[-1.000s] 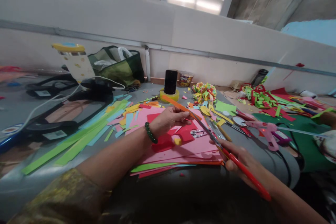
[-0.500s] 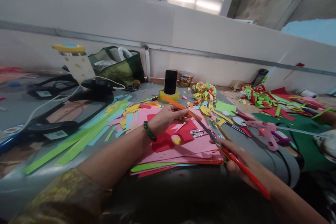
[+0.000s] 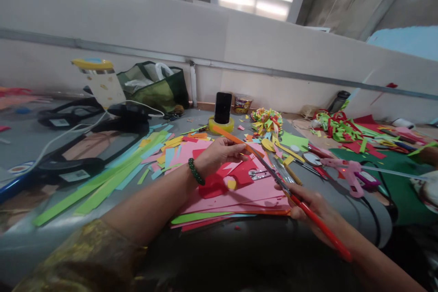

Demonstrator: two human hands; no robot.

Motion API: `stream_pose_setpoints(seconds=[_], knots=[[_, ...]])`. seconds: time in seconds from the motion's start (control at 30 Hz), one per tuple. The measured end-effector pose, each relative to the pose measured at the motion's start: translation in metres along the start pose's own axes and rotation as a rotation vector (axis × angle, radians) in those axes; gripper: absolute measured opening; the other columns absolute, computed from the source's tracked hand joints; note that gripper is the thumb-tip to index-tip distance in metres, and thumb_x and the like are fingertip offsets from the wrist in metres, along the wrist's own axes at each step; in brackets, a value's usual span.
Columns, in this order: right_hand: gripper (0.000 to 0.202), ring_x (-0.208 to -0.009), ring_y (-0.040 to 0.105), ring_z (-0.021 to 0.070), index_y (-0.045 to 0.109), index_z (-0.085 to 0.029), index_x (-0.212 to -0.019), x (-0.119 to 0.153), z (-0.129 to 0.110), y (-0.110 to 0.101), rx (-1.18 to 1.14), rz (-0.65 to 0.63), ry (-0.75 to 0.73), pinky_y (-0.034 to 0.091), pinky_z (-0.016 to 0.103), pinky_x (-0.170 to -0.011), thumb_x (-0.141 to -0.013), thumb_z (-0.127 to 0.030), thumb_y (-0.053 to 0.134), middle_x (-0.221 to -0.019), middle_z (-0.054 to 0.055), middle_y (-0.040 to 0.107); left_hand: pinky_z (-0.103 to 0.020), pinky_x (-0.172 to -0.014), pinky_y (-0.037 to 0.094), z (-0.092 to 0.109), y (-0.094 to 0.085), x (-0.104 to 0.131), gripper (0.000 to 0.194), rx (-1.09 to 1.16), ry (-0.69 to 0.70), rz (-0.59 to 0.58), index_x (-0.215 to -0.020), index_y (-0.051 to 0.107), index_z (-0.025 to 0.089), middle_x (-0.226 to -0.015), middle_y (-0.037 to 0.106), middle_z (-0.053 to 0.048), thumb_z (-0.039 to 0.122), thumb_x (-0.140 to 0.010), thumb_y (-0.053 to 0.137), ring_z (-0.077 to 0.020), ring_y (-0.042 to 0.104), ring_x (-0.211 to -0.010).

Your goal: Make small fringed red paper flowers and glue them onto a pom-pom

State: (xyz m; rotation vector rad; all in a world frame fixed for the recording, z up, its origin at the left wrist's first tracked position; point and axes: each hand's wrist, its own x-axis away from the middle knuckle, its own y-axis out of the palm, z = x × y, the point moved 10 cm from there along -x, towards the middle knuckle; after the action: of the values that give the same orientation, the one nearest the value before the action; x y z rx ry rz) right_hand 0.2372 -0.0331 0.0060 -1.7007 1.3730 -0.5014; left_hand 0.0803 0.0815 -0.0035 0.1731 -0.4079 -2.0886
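Observation:
An orange paper strip [image 3: 227,135] is pinched between the thumb and fingers of my left hand [image 3: 224,154], its free end pointing up and to the left. My right hand [image 3: 313,205] is closed on red-handled scissors [image 3: 320,226]. The scissor blades reach up-left to the strip's near end, close to my left fingertips; whether they touch it I cannot tell. Below both hands lie stacked pink sheets [image 3: 201,204], with red paper [image 3: 210,190] and a small yellow piece [image 3: 232,184] on top.
Green strips [image 3: 102,182] and scraps lie left. A phone [image 3: 222,107] stands in a yellow tape roll [image 3: 221,125] behind my hands. A pink glue gun [image 3: 349,174] lies right, near a person's hand [image 3: 429,157]. Farther back are a green bag [image 3: 160,91] and a cup [image 3: 242,103].
Both hands keep nearly the same pose, with the strip and scissors hardly moved. The view has shifted very slightly.

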Motion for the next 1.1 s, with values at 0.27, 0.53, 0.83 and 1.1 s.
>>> stream_pose_setpoints(seconds=[0.27,0.53,0.83,1.1], knots=[[0.077,-0.059,0.060,0.0211,0.071,-0.015,-0.112,-0.003,0.006,-0.005,0.000,0.026,0.088,0.051,0.030,-0.055,-0.080,-0.077,0.037,-0.069,0.006,0.067,-0.023,-0.067,0.053,-0.001,0.003,-0.001,0.015,-0.020,-0.006,-0.024,-0.072,0.071,0.011,-0.072,0.073,-0.005,0.023,-0.070,0.080,-0.0100,0.065,-0.059],[0.062,-0.077,0.068,0.0288,0.067,-0.017,-0.113,0.002,0.028,-0.043,0.209,0.109,0.197,0.056,0.035,-0.067,-0.082,-0.064,0.042,-0.087,0.012,0.072,-0.028,-0.072,0.054,-0.003,0.003,-0.001,0.011,-0.011,-0.032,-0.036,-0.072,0.067,0.012,-0.069,0.071,-0.002,0.014,-0.072,0.078,-0.0113,0.066,-0.059],[0.079,-0.112,0.063,0.0354,0.053,-0.016,-0.135,0.009,0.012,-0.016,0.276,-0.027,0.157,0.054,0.046,-0.089,-0.074,-0.065,0.057,-0.132,0.018,0.061,-0.028,-0.073,0.054,-0.004,0.002,0.001,0.008,-0.027,-0.079,0.039,-0.072,0.066,0.013,-0.073,0.073,-0.004,0.013,-0.078,0.071,-0.0107,0.064,-0.058],[0.052,-0.104,0.067,0.0353,0.062,-0.018,-0.125,0.007,0.035,-0.052,0.611,0.153,0.330,0.055,0.045,-0.082,-0.083,-0.048,0.053,-0.119,0.015,0.070,-0.022,-0.063,0.050,0.000,-0.005,-0.001,0.014,-0.173,-0.020,0.046,-0.071,0.068,0.013,-0.073,0.072,-0.005,0.021,-0.068,0.079,-0.0116,0.065,-0.061]])
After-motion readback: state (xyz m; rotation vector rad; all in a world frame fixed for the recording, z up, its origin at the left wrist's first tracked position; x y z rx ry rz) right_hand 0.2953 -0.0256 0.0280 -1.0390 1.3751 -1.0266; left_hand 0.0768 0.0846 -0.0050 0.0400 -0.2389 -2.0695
